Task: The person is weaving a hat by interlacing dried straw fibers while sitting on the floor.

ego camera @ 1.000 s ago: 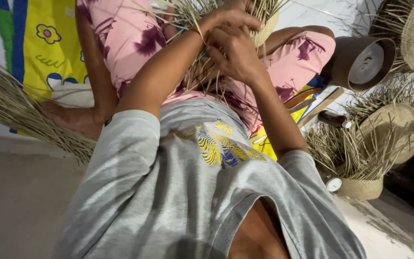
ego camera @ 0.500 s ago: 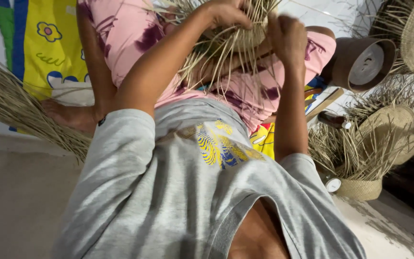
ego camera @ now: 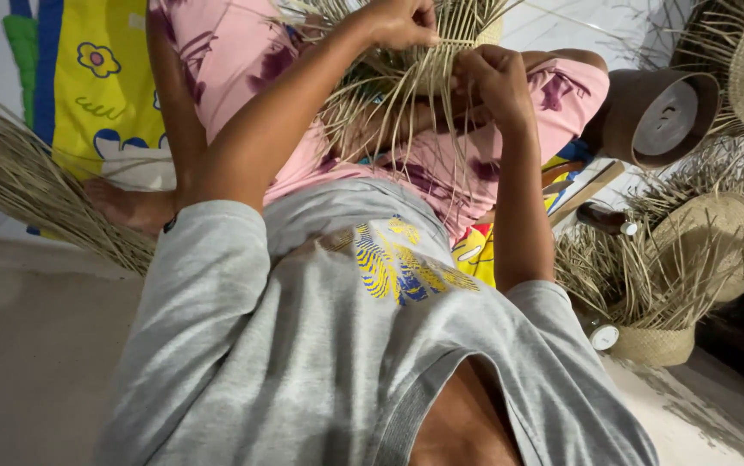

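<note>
While both hands pinch straw strands at the woven piece point(ego camera: 423, 60) over the pink lap, left hand point(ego camera: 402, 22) clenched, right hand point(ego camera: 492, 78) gripping beside it, uneven pulling could snap or loosen strands.

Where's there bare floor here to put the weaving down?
Bare floor lies left, below the straw bundle. The right is crowded: unfinished hats and a hat block. Both hands grip the straw weaving.
</note>
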